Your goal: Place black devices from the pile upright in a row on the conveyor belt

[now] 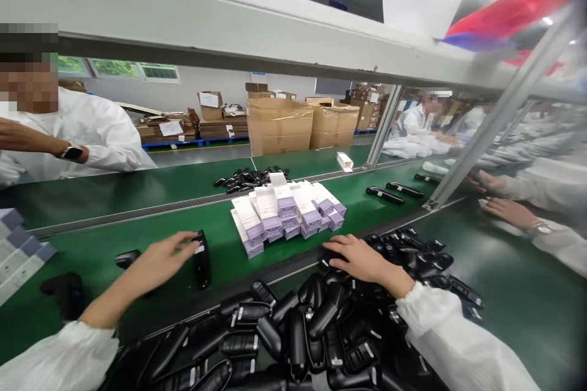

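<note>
My left hand [160, 261] reaches over the green belt, fingers stretched out and a little apart. Its fingertips meet the upper end of a black handheld device [202, 266] with a small white label. My right hand [360, 258] is at the belt's near edge, fingers spread, over the upper part of a heap of black cases [298, 339]. A dark piece lies just under its fingertips, and I see no firm grip on it. Between and beyond my hands, white and purple boxes [284, 211] are stacked on the belt.
More boxes [22, 256] stand at far left, near a dark scanner-like object [66, 293]. Small black parts [250, 178] lie behind the stack; black devices [384, 195] lie to the right. A metal post [499, 104] and overhead beam [229, 18] cross the view. Co-workers sit left and right.
</note>
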